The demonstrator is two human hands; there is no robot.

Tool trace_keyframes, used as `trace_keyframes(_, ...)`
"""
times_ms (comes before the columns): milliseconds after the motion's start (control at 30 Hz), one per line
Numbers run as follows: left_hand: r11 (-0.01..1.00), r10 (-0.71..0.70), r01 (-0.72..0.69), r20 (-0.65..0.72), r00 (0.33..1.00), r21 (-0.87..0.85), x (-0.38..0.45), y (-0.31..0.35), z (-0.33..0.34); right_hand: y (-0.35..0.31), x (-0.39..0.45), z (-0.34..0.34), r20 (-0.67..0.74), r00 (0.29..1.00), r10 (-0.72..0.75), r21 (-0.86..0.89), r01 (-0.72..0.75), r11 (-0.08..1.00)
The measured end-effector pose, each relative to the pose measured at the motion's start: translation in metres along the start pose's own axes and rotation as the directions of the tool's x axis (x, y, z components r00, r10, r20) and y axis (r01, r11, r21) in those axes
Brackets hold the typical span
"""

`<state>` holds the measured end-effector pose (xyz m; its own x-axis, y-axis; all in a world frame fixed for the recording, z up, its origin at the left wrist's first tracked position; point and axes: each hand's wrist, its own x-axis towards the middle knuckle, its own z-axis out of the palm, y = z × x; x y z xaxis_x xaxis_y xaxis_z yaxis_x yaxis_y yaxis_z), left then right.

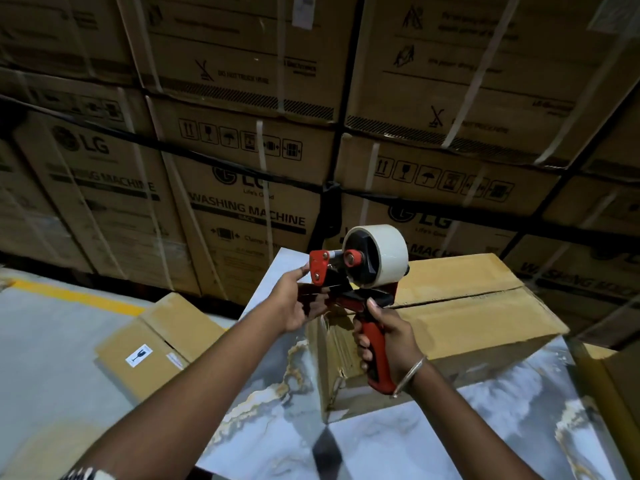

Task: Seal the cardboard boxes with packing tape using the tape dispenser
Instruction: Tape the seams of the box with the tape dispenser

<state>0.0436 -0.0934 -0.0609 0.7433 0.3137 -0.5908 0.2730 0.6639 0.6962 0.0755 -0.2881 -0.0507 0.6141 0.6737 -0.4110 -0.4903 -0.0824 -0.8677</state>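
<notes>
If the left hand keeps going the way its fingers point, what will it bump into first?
Probably the tape dispenser. The left hand points up and right, and its fingertips already seem to reach the red front end, though blur makes actual contact hard to judge.

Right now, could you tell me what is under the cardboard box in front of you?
The cardboard box sits on a marble-patterned table. Its top flaps are closed, the seam untaped. The tape dispenser and both hands hide its near-left corner, so the underside contact there is unseen.
</notes>
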Motion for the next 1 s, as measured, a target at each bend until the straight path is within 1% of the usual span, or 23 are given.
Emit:
trace_keyframes(33,0.999,-0.048,0.048,0.043,0.998,0.008,0.001,0.006,0.001,0.001,0.001,0.002,-0.003,1.000,0.003,-0.001,-0.003,1.000)
trace_keyframes(100,0.995,-0.096,0.096,0.096,0.991,0.005,0.004,0.013,0.003,0.002,0.002,0.003,-0.011,1.000,-0.008,-0.008,0.008,1.000)
trace_keyframes(233,0.991,-0.133,0.135,0.127,0.983,-0.007,0.005,0.017,0.006,0.003,0.001,0.003,-0.011,0.999,-0.032,0.009,0.032,0.999)
trace_keyframes(333,0.984,-0.171,0.178,0.174,0.970,-0.024,0.005,0.014,0.006,0.004,-0.002,0.001,-0.011,0.999,-0.040,0.019,0.041,0.999)
trace_keyframes(400,0.981,-0.178,0.189,0.185,0.967,-0.044,0.009,0.013,0.005,0.005,-0.005,-0.001,-0.020,0.998,-0.058,0.005,0.058,0.998)
trace_keyframes(533,0.983,-0.167,0.177,0.151,0.974,-0.055,0.021,0.016,-0.001,0.006,-0.008,-0.003,-0.052,0.997,-0.065,-0.030,0.063,0.998)
trace_keyframes(600,0.988,-0.147,0.139,0.130,0.980,0.073,0.024,0.021,-0.004,0.007,-0.011,-0.004,-0.068,0.995,-0.077,-0.046,0.074,0.996)
trace_keyframes(700,0.956,-0.157,0.127,0.094,0.983,0.264,0.024,0.027,-0.003,0.008,-0.014,-0.004,-0.084,0.993,-0.088,-0.055,0.084,0.995)
trace_keyframes(800,0.902,-0.085,0.060,0.039,0.996,0.427,0.025,0.037,0.000,0.009,-0.017,-0.003,-0.093,0.992,-0.082,-0.066,0.076,0.995)
trace_keyframes(867,0.830,-0.008,-0.007,0.025,1.000,0.558,0.023,0.043,0.007,0.013,-0.018,-0.001,-0.099,0.992,-0.077,-0.086,0.068,0.994)
trace_keyframes(933,0.706,0.038,-0.058,0.044,0.998,0.706,0.022,0.049,0.015,0.015,-0.019,0.004,-0.123,0.989,-0.081,-0.109,0.068,0.992)
trace_keyframes(1000,0.598,0.076,-0.096,0.063,0.995,0.796,0.029,0.054,0.019,0.016,-0.020,0.010,-0.153,0.983,-0.097,-0.126,0.078,0.989)
